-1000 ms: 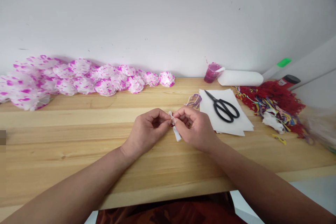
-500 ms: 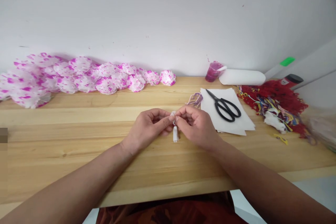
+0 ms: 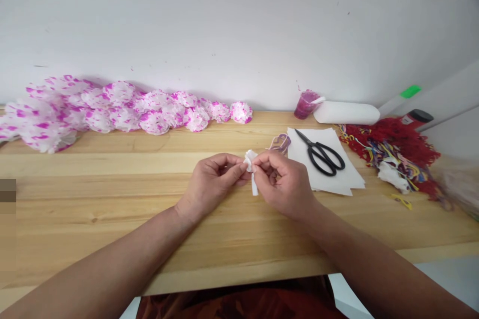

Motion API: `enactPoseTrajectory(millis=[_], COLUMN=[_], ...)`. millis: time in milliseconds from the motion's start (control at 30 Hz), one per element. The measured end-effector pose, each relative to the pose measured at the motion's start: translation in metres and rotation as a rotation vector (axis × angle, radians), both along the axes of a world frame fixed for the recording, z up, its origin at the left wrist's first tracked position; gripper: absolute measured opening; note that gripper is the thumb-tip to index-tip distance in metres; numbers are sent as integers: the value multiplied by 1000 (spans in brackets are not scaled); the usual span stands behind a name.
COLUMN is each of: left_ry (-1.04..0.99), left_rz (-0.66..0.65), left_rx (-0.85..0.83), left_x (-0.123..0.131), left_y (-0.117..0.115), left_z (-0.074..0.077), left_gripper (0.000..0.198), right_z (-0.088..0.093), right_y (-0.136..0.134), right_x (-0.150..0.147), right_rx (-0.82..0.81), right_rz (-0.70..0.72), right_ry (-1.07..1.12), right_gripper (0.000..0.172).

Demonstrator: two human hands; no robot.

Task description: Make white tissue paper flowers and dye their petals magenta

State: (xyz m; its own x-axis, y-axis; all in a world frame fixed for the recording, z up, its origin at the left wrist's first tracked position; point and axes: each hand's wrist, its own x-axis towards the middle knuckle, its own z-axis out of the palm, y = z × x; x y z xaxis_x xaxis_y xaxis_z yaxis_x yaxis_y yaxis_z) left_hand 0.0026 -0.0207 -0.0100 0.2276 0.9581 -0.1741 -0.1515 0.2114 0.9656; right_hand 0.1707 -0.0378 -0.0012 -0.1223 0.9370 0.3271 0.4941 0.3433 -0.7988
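Note:
Between my two hands is a small folded bundle of white tissue paper [image 3: 255, 185], its lower end hanging below the fingers and its upper end fanned out a little. My left hand [image 3: 217, 177] pinches it from the left with thumb and fingers. From the right, my right hand [image 3: 286, 179] pinches the same paper near its middle, fingertips almost meeting those of the left. The fingers hide the bundle's centre. Just behind the right hand lies some purple and pink yarn [image 3: 280, 142].
Black-handled scissors [image 3: 321, 153] lie on white paper sheets [image 3: 346, 177] at right. Beyond are a cup of magenta liquid [image 3: 306, 104], a white roll [image 3: 346, 112] and tangled red yarn [image 3: 396, 139]. Pink-spotted white paper flowers [image 3: 149, 109] line the wall at left.
The paper's upper end has spread and shows more above my fingers, while less of its lower end hangs below. Both hands keep their pinch in nearly the same place.

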Motion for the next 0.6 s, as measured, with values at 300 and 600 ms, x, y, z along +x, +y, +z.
enactPoseTrajectory(millis=[300,600], left_ry=[-23,164], left_rz=[-90,-121], left_rx=[-59,69], left_x=[-3,-6], left_y=[3,1], left_z=[-2,0], left_gripper=[29,28], right_z=[-1,0], right_y=[2,2], right_x=[-1,-2], right_rx=[-147,-93], right_rz=[25,7], right_ry=[99,65], right_gripper=[1,9])
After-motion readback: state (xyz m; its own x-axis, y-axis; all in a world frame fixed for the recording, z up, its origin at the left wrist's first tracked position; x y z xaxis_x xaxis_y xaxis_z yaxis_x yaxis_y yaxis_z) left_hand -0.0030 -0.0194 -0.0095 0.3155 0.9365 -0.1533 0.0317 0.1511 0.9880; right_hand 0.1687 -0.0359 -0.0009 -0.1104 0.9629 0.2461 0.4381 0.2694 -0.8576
